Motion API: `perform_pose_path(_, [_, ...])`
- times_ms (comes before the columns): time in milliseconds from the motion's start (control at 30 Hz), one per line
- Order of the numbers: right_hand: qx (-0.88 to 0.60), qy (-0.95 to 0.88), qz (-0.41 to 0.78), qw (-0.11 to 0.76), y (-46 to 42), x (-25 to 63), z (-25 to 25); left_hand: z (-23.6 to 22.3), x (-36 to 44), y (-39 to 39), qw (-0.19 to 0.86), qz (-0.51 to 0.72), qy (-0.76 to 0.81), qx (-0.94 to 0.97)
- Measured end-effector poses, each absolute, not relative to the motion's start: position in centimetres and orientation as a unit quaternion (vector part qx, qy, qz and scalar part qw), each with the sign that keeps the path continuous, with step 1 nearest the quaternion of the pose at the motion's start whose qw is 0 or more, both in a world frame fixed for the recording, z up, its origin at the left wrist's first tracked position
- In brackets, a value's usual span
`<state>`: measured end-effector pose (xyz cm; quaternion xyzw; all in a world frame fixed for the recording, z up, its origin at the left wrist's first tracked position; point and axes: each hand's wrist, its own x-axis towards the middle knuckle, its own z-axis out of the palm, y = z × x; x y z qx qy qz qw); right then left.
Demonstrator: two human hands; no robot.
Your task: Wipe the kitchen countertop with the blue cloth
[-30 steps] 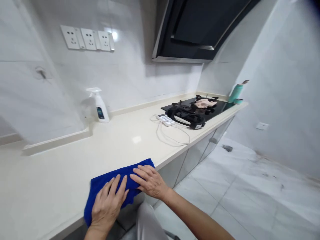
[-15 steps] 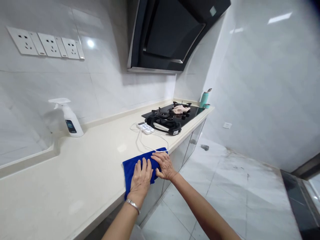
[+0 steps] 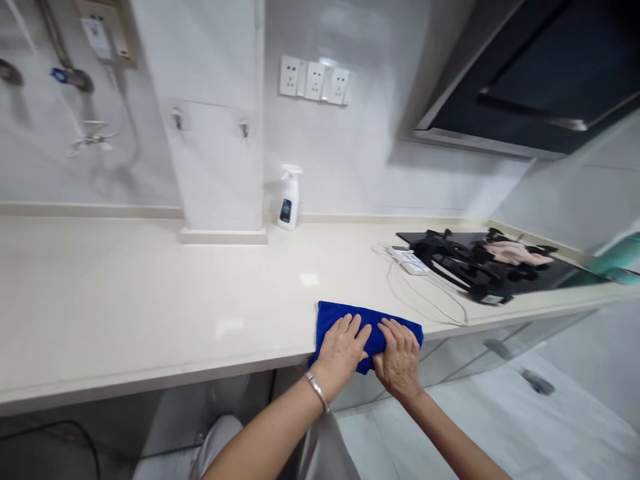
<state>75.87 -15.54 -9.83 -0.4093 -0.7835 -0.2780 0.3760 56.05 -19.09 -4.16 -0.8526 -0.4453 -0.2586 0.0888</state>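
A blue cloth (image 3: 327, 319) lies on the front edge of the pale countertop, with its near part hanging over the edge. My left hand (image 3: 343, 350), with a silver bracelet at the wrist, rests on the cloth's left half, fingers flat and slightly apart. On the right half, my right hand (image 3: 399, 353) grips the cloth, fingers bent over it and thumb at its near side. A thin white cable (image 3: 435, 308) loops just beyond the cloth's right end and joins a small white device (image 3: 407, 260).
A white spray bottle (image 3: 289, 200) stands by the wall. To the right are a black gas hob (image 3: 533, 283), a black band-shaped object (image 3: 465, 277) and a pinkish cloth (image 3: 517, 253). A range hood (image 3: 555, 87) juts out above. The countertop (image 3: 150, 293) stretches left past a wall pillar (image 3: 215, 167).
The view has swung left, bringing the pillar and wall taps into sight. Both hands remain on the blue cloth at the counter edge.
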Motion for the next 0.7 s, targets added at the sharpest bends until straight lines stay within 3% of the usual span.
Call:
perform_pose_path(100, [-0.365, -0.794, -0.284, 0.395, -17.6, 69.3, -9.7, -5.2, 50.1, -22.1, 0.102, -0.267, -0.48, -0.829])
perform_pose_path(433, [-0.221, -0.842, -0.267, 0.413, -25.3, 47.5, -9.2, -6.6, 29.6, -33.8, 0.293, -0.332, -0.562, -0.699])
perform_pose_path(600, [-0.176, -0.849, -0.264, 0.422, -29.2, 37.4, -9.3, -6.9, 22.5, -37.7, 0.273, -0.389, -0.617, -0.628])
perform_pose_path(700, [-0.138, -0.858, -0.259, 0.422, -31.2, 31.5, -9.2, -7.4, 18.6, -38.5, 0.313, -0.446, -0.655, -0.523])
